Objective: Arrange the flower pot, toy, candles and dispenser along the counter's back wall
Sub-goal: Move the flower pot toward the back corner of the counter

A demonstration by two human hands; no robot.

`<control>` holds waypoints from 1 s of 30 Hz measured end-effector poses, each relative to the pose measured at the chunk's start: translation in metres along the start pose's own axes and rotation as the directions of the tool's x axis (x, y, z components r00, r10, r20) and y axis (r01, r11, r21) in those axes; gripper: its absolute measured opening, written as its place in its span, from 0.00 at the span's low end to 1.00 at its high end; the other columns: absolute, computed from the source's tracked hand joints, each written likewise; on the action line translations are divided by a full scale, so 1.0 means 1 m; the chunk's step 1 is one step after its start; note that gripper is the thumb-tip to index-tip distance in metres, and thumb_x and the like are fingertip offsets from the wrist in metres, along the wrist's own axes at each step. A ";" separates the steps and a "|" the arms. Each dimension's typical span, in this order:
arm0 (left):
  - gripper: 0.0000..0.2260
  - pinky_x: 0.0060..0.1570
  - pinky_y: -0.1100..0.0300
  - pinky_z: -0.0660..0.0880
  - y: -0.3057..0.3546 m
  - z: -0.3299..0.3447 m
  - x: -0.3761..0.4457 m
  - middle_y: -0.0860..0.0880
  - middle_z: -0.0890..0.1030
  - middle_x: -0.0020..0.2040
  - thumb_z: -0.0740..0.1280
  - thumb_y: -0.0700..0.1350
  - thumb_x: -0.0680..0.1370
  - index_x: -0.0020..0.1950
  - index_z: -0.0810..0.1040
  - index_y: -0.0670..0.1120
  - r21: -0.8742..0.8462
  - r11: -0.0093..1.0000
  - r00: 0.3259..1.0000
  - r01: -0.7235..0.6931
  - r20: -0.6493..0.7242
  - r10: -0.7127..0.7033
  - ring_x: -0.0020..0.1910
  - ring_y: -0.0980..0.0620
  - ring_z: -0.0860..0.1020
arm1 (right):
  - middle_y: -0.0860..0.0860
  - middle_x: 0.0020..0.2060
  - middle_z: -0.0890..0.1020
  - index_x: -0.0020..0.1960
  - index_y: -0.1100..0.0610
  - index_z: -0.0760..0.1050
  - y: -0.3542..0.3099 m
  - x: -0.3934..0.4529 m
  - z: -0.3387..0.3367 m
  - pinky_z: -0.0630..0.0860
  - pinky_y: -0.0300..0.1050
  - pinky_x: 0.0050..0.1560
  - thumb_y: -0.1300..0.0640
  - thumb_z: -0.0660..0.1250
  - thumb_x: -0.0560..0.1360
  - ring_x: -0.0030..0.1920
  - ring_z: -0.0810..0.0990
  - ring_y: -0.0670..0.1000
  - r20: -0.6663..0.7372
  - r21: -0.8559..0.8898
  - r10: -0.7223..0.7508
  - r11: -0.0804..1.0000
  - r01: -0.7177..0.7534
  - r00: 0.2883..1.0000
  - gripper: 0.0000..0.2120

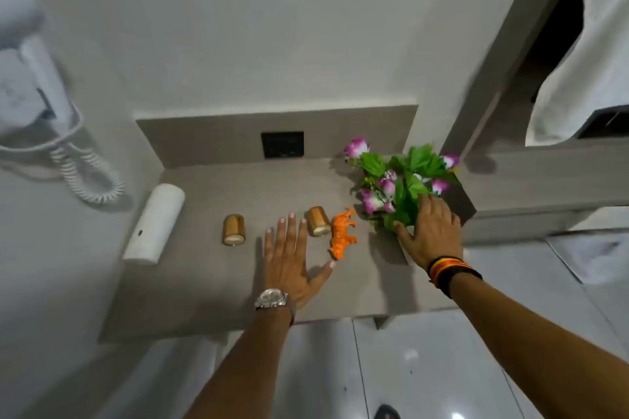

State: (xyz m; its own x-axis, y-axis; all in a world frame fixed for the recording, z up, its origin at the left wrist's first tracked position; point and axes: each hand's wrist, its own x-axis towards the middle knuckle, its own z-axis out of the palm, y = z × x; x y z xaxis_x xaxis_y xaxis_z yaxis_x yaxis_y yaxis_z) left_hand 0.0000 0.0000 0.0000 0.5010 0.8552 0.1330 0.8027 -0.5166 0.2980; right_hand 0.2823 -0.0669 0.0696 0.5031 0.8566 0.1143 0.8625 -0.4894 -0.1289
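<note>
Arranging counter items: barely begun

Head view: right hand (429, 231), centre right, fingers spread on flower pot (401, 180), grip probably partial. Left hand (289, 258) open, empty. Toy (343, 234), candles (234, 229) (319, 221), mid-frame; dispenser (155, 224) left; none against back wall.

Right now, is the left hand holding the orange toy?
No. The left hand is spread open and flat over the counter, with the orange toy lying untouched just to its right.

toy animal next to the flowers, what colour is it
Bright orange all over. The toy shows best in the head view, the only one here.
</note>
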 end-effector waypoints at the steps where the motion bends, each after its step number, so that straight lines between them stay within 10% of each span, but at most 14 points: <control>1: 0.49 0.82 0.36 0.41 -0.001 0.010 -0.003 0.44 0.46 0.87 0.44 0.79 0.75 0.86 0.48 0.47 0.007 0.999 0.997 0.044 0.056 -0.044 0.85 0.42 0.42 | 0.62 0.71 0.70 0.75 0.60 0.62 0.006 0.002 0.007 0.70 0.65 0.65 0.35 0.65 0.73 0.70 0.69 0.65 0.023 0.005 0.035 0.999 -0.035 0.999 0.40; 17: 0.57 0.76 0.24 0.40 -0.017 0.063 0.006 0.44 0.47 0.87 0.47 0.86 0.66 0.86 0.49 0.52 0.125 0.969 0.958 0.212 0.172 -0.232 0.84 0.36 0.41 | 0.61 0.57 0.79 0.65 0.62 0.68 0.028 0.039 0.029 0.78 0.55 0.52 0.36 0.77 0.65 0.57 0.78 0.64 0.348 0.154 0.319 0.908 -0.389 0.882 0.41; 30: 0.52 0.76 0.24 0.50 -0.027 0.067 0.016 0.43 0.58 0.85 0.51 0.83 0.70 0.85 0.57 0.51 0.120 0.977 0.973 0.179 0.129 -0.194 0.84 0.36 0.55 | 0.54 0.53 0.72 0.55 0.59 0.68 -0.007 0.080 0.054 0.68 0.39 0.49 0.52 0.82 0.63 0.51 0.74 0.53 -0.083 0.817 0.483 0.534 -0.218 0.872 0.30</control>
State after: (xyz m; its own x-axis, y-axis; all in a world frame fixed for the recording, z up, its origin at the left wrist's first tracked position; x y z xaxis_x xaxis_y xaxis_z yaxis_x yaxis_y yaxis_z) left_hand 0.0085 0.0248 -0.0691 0.3731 0.9264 -0.0501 0.9123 -0.3565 0.2014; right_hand 0.3136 0.0132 0.0268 0.8594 0.4972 0.1189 0.3064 -0.3147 -0.8984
